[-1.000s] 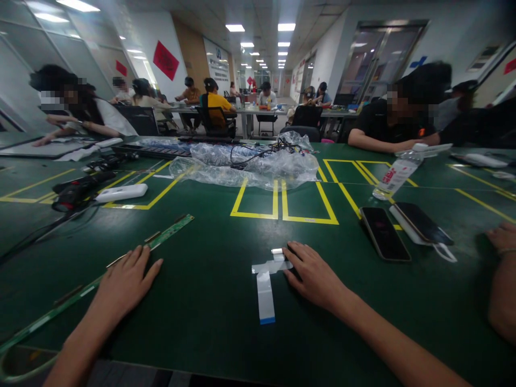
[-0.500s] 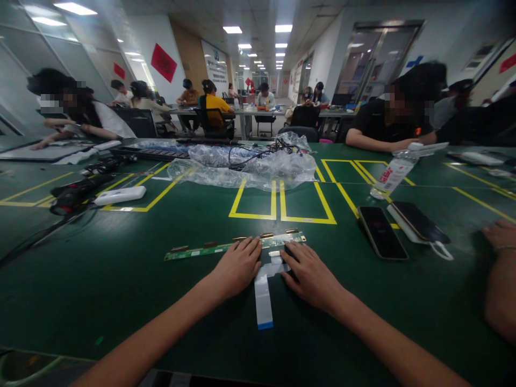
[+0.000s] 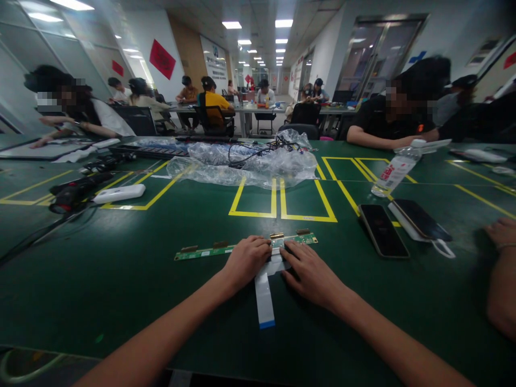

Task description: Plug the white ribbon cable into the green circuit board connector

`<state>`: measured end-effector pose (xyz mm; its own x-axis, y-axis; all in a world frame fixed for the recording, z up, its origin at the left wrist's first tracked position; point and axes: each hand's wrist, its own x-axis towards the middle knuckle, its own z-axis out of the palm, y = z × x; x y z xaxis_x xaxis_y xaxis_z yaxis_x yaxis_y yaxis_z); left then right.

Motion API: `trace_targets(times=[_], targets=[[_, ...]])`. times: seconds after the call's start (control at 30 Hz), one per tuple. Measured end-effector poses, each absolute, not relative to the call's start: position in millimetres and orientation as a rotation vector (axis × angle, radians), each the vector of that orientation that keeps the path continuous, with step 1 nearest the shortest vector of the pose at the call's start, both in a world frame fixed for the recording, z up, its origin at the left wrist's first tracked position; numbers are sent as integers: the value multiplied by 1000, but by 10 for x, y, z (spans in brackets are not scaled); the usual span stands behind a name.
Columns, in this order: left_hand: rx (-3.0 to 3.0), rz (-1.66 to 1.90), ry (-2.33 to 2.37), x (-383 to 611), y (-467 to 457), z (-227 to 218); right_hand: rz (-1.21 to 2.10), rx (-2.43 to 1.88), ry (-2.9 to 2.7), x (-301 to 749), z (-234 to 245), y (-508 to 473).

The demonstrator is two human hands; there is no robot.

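Observation:
A long narrow green circuit board (image 3: pixel 205 252) lies on the table, tilted slightly up toward the right, with brownish tabs along its far edge. My left hand (image 3: pixel 248 260) is closed over its middle, fingers together and curled down onto it. At the board's near edge, a white flat ribbon cable (image 3: pixel 265 301) with a blue end folds and runs toward me. My right hand (image 3: pixel 312 271) grips the cable's upper end against the board, index finger forward and thumb lower. Fingers hide the joint between cable and board, so I cannot tell whether they are connected.
Two phones (image 3: pixel 382 231) and a tilted bottle (image 3: pixel 397 172) are on the right. Clear plastic wrap (image 3: pixel 250 164) with black cables lies beyond the yellow tape outlines. To the left are a white device (image 3: pixel 120 194) and a dark torch-like object (image 3: pixel 78 194). Another person's arm (image 3: pixel 502 274) rests at the right edge.
The circuit board has slid to the right, with my left hand moving along with it and its fingers curling more. My right hand and the cable's blue end have hardly moved.

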<state>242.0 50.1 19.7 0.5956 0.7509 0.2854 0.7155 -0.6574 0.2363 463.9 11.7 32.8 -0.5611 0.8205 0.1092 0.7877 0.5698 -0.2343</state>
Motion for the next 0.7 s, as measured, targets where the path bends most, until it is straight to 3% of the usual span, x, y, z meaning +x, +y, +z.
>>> trace_targets(times=[0.7], targets=[[2681,607,1241,2381,515,181,187,-1335,-2599,4605,260,145]])
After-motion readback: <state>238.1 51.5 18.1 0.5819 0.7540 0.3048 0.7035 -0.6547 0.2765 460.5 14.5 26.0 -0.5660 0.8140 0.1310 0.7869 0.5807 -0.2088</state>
